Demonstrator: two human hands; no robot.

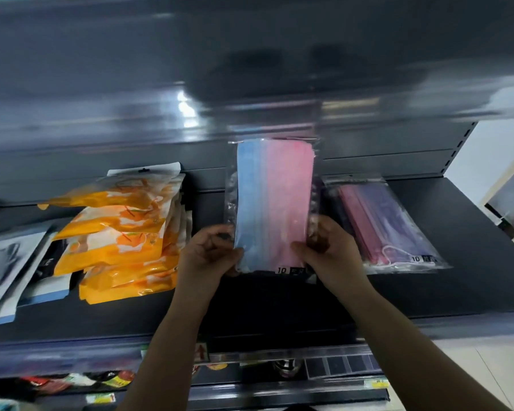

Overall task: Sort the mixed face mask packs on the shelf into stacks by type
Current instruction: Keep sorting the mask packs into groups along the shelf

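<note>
A clear pack of blue and pink masks [272, 200] stands upright above the middle of the dark shelf [472, 262]. My left hand [211, 256] pinches its lower left corner, and my right hand [328, 250] grips its lower right edge. To the right lies a flat pack of maroon and purple masks [383, 223]. Left of my hands sits a leaning stack of orange and white packs [122, 232]. White and grey packs [9, 262] lie at the far left, cut off by the frame edge.
The shelf's back panel [131, 137] rises behind the packs, blurred. A lower shelf with small colourful goods [80, 381] and price tags shows below the front edge. A pale wall [502, 161] lies past the shelf's right end.
</note>
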